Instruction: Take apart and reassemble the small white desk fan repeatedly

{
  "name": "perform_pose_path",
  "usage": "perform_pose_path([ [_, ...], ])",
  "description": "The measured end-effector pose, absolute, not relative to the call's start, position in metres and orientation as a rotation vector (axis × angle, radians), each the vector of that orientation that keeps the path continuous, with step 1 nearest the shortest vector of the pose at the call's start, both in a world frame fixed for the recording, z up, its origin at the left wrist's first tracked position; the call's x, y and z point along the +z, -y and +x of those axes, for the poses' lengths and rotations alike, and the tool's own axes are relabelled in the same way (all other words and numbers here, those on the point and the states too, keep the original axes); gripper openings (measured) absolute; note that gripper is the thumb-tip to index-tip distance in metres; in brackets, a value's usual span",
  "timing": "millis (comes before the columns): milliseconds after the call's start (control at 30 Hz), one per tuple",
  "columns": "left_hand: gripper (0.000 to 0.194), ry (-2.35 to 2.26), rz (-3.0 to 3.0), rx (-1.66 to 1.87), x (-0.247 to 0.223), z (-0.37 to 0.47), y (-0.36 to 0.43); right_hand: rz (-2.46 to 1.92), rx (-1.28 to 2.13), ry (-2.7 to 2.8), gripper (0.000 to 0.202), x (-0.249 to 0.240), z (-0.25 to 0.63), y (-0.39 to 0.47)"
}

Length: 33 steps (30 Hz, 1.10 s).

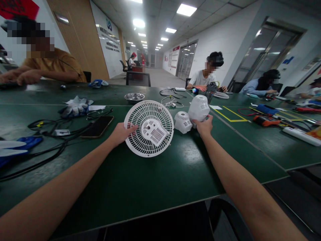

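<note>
My left hand (120, 134) grips the left rim of a round white fan grille (135, 145), thumb over the front and fingers behind. The grille stands tilted up from the green table, and a slotted plate sits at its centre. To its right, my right hand (204, 126) is closed round the lower part of a white plastic fan housing (199, 106) with vent slots and a hole on top. A smaller white vented housing (183, 122) rests on the table between the grille and that hand.
Behind the grille is a metal bowl (134, 97). On the left lie a phone (98, 127), black cables (54, 152) and work gloves (75, 107). An orange multimeter (266, 121) and a white power strip (301, 136) are at right. Several people sit around the table (155, 187).
</note>
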<state>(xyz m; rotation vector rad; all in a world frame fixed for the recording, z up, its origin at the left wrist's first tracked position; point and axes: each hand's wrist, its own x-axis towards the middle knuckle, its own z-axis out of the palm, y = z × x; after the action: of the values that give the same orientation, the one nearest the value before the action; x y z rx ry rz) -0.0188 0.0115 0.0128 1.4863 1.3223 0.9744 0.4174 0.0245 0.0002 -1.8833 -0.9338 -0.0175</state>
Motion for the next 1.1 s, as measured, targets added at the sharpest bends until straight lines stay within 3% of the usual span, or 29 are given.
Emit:
perform_pose_path([
  [300, 0.020, -1.351, 1.503, 0.993, 0.015, -0.016, -0.009, -1.952, -0.037, 1.019, 0.086, 0.004, 0.407, -0.018],
  [567, 0.021, -1.355, 1.511, 0.974, 0.015, -0.017, -0.009, -2.128, 0.018, 0.979, 0.075, 0.006, 0.409, -0.018],
  [1100, 0.023, -1.349, 1.502, 0.964, 0.017, -0.017, -0.009, -2.002, 0.025, 0.801, 0.067, 0.008, 0.413, -0.022],
])
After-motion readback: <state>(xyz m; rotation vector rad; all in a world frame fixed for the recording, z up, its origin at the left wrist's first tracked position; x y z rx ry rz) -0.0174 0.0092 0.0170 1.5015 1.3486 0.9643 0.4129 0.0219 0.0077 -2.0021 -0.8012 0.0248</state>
